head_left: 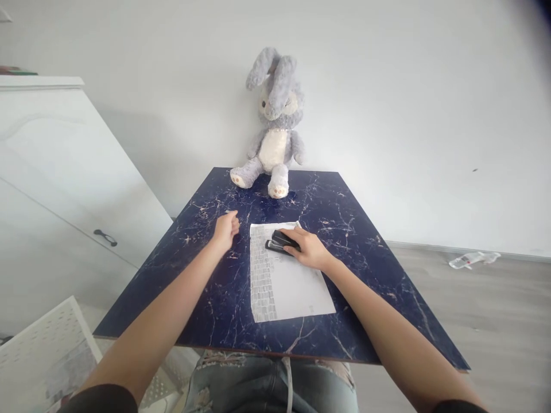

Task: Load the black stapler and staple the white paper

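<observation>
1. Right hand (310, 248) lies palm down on the paper sheet (287, 281), fingers curled over the right end of a black stapler (281, 241). The grip looks closed on the stapler body; the thumb is hidden beneath the hand.
2. The stapler sits on the upper part of the sheet, near its far edge, long axis running left to right. Its left end projects clear of the hand; the right end is covered by the fingers.
3. The sheet lies flat near the middle of the dark blue marbled table (215, 298), a printed column down its left side, the rest mostly white.
4. Left hand (225, 228) rests on the bare table just left of the sheet's upper left corner, fingers curled in loosely, holding nothing visible. It is apart from both paper and stapler.
5. A grey plush rabbit (272, 129) sits at the table's far edge against the wall, well apart from both hands.
</observation>
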The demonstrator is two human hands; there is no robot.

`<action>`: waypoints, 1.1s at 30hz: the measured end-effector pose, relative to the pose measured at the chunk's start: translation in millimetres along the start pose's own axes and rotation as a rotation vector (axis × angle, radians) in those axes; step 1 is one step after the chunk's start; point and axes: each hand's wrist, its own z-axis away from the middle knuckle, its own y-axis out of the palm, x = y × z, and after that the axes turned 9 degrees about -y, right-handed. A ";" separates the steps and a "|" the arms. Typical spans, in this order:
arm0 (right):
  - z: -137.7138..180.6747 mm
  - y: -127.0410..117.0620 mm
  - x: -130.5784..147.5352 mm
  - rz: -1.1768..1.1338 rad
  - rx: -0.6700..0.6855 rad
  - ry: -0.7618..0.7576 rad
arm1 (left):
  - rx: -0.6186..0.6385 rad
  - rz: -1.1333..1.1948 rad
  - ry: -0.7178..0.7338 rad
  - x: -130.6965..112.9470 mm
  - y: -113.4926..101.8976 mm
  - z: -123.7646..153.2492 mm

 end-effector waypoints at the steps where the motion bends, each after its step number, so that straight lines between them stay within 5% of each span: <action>1: 0.5 -0.8 0.1 0.017 0.028 -0.011 | -0.037 0.014 0.020 6.2 12.6 2.6; 3: 2.3 -3.0 -0.8 0.029 0.070 -0.038 | -0.066 0.042 0.061 19.1 35.4 8.2; 7: 2.1 2.5 -4.2 -0.030 0.012 -0.086 | 0.072 -0.037 0.147 36.8 58.5 15.9; 13: -12.3 32.1 -8.3 -0.110 -0.185 -0.059 | 0.139 -0.377 0.338 39.8 51.7 17.6; 19: -12.5 26.9 -29.4 -0.487 -0.209 0.062 | -0.032 -0.761 0.417 40.3 54.4 23.9; 25: -4.5 7.9 -44.6 -1.145 -0.100 0.157 | 0.040 -0.495 0.252 46.1 49.5 11.4; 33: -8.2 6.2 -44.9 -1.235 -0.086 0.210 | -0.057 -0.289 0.237 50.1 50.0 8.0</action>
